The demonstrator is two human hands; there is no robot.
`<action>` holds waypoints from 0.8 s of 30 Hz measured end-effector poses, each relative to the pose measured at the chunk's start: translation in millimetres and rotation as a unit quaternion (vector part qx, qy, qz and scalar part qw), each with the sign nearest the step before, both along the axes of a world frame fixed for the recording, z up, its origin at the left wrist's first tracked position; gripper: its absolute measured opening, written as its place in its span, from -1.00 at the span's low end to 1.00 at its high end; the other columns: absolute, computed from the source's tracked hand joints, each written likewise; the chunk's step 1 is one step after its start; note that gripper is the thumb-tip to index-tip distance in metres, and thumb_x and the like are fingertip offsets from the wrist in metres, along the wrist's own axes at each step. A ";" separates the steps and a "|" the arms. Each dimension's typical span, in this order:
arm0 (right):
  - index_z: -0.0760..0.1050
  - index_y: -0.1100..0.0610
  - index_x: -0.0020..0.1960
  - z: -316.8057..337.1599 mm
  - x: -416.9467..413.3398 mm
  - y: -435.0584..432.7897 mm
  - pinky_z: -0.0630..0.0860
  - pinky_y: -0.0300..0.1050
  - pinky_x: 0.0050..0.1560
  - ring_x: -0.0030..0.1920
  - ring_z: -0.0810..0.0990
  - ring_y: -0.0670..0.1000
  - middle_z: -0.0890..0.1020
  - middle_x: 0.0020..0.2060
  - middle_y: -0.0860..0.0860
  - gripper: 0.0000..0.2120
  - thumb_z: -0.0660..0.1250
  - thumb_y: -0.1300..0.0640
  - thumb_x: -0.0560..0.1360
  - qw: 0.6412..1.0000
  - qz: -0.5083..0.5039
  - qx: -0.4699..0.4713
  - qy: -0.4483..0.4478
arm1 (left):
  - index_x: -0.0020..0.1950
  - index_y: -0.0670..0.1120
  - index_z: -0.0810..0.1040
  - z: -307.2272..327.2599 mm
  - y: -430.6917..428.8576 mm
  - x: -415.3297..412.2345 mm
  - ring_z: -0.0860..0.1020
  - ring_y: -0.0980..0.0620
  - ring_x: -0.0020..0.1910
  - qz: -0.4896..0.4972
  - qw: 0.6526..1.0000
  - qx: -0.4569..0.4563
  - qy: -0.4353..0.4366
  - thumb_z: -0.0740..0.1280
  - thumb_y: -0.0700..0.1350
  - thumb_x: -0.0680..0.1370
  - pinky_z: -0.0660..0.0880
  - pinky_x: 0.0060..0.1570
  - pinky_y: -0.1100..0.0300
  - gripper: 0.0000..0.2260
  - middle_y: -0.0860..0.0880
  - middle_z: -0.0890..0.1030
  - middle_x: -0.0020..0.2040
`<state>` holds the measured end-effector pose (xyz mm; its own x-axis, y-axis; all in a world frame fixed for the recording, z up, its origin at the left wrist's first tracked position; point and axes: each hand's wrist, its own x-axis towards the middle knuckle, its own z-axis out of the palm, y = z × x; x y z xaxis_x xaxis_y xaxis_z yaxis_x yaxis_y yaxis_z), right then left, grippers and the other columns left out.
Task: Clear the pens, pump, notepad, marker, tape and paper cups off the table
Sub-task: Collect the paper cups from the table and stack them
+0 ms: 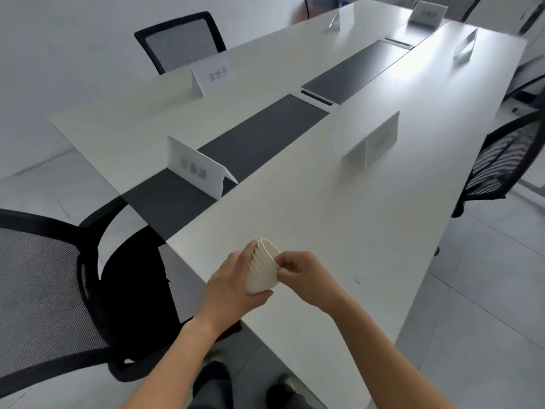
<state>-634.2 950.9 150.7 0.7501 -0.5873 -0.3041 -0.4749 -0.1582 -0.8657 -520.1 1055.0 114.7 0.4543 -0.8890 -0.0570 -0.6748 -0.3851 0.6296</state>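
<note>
With the left hand (230,281) wrapped round the nested cups (262,268) above the near corner of the worktop (354,216) and the right hand (300,276) pinching their rims, seat the stack squarely, then carry it away level.

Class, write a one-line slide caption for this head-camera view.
Left hand and right hand hold stacked paper cups over a white meeting table.

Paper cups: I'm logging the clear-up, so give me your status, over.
Left hand grips the nested paper cups over the table. Right hand pinches the stack's side. Name cards stand farther off, none blocking.
</note>
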 end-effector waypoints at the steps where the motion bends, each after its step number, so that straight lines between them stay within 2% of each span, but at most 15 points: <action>1: 0.49 0.26 -0.25 -0.3 7.2 3.5 0.17 -0.31 -0.49 -0.52 0.21 -0.13 0.35 -0.47 -0.01 -0.86 0.16 0.34 0.39 1.000 0.004 -0.007 0.008 | 0.46 0.07 0.05 -1.5 4.3 5.4 0.45 0.05 0.07 0.002 1.000 0.006 0.013 0.43 0.06 0.36 0.37 -0.09 0.25 -0.21 0.01 0.36 0.28; 3: 0.49 0.25 -0.25 0.0 22.5 12.4 0.17 -0.35 -0.50 -0.54 0.21 -0.15 0.34 -0.48 -0.03 -0.87 0.17 0.33 0.38 0.999 0.009 -0.021 0.023 | 0.45 0.08 0.03 -3.4 13.9 18.3 0.44 0.07 0.02 0.000 0.999 0.013 0.037 0.42 0.06 0.37 0.42 -0.10 0.22 -0.21 0.01 0.36 0.27; 6: 0.49 0.34 -0.20 1.9 48.2 27.0 0.17 -0.41 -0.51 -0.53 0.23 -0.16 0.36 -0.46 -0.02 -0.88 0.20 0.32 0.38 0.999 0.013 -0.034 0.031 | 0.46 0.10 0.01 -3.2 29.7 47.5 0.44 0.03 0.06 -0.017 0.999 0.010 0.040 0.41 0.04 0.37 0.46 0.01 0.18 -0.21 0.01 0.36 0.25; 8: 0.47 0.35 -0.21 2.8 68.6 34.4 0.18 -0.39 -0.48 -0.47 0.25 -0.13 0.36 -0.44 -0.01 -0.90 0.23 0.31 0.38 0.998 0.018 -0.046 0.029 | 0.46 0.11 0.02 -3.9 39.3 71.9 0.45 -0.01 0.09 -0.023 0.999 0.002 0.034 0.42 0.03 0.37 0.46 0.05 0.15 -0.21 0.00 0.36 0.24; 12: 0.44 0.27 -0.29 1.6 105.8 47.1 0.15 -0.37 -0.50 -0.53 0.21 -0.14 0.30 -0.50 -0.06 -0.89 0.27 0.27 0.40 0.998 -0.007 -0.063 0.023 | 0.45 0.12 0.04 -9.3 53.4 114.9 0.45 0.02 0.09 -0.032 0.999 -0.011 0.039 0.42 0.03 0.36 0.47 0.06 0.11 -0.22 0.03 0.36 0.23; 14: 0.45 0.33 -0.25 1.0 118.0 51.5 0.17 -0.34 -0.48 -0.51 0.21 -0.12 0.31 -0.49 -0.04 -0.88 0.27 0.27 0.40 0.997 -0.038 -0.069 0.009 | 0.45 0.14 0.04 -11.5 57.3 131.3 0.44 0.02 0.09 -0.026 0.998 -0.017 0.053 0.42 0.03 0.36 0.48 0.07 0.08 -0.22 0.04 0.35 0.22; 18: 0.47 0.29 -0.26 6.4 128.2 43.4 0.16 -0.40 -0.53 -0.58 0.22 -0.16 0.35 -0.49 -0.02 -0.89 0.25 0.29 0.42 0.988 -0.132 -0.081 -0.029 | 0.44 0.14 0.05 -16.9 62.6 157.4 0.45 0.03 0.00 0.010 0.996 -0.033 0.084 0.44 0.00 0.35 0.48 -0.02 0.10 -0.21 0.05 0.33 0.14; 20: 0.44 0.26 -0.31 6.4 127.1 34.8 0.15 -0.39 -0.54 -0.58 0.21 -0.15 0.34 -0.49 -0.01 -0.87 0.25 0.30 0.42 0.978 -0.179 -0.098 -0.036 | 0.45 0.13 0.03 -21.2 66.2 167.2 0.43 0.05 0.00 0.034 0.993 -0.042 0.103 0.46 -0.01 0.35 0.43 -0.09 0.17 -0.19 0.08 0.29 0.10; 22: 0.41 0.31 -0.32 1.0 124.4 26.9 0.16 -0.35 -0.52 -0.54 0.22 -0.13 0.35 -0.47 0.05 -0.85 0.24 0.30 0.41 0.968 -0.214 -0.132 -0.019 | 0.46 0.11 0.02 -24.4 69.8 175.1 0.39 0.08 0.00 0.055 0.991 -0.052 0.111 0.46 -0.02 0.35 0.37 -0.14 0.22 -0.18 0.08 0.28 0.11; 24: 0.44 0.35 -0.27 -7.9 122.4 19.9 0.25 -0.22 -0.43 -0.43 0.31 -0.01 0.44 -0.42 0.18 -0.87 0.24 0.29 0.41 0.954 -0.235 -0.186 0.014 | 0.46 0.10 0.02 -26.3 71.4 181.8 0.39 0.09 0.00 0.069 0.989 -0.058 0.115 0.47 -0.03 0.35 0.34 -0.22 0.26 -0.17 0.07 0.29 0.10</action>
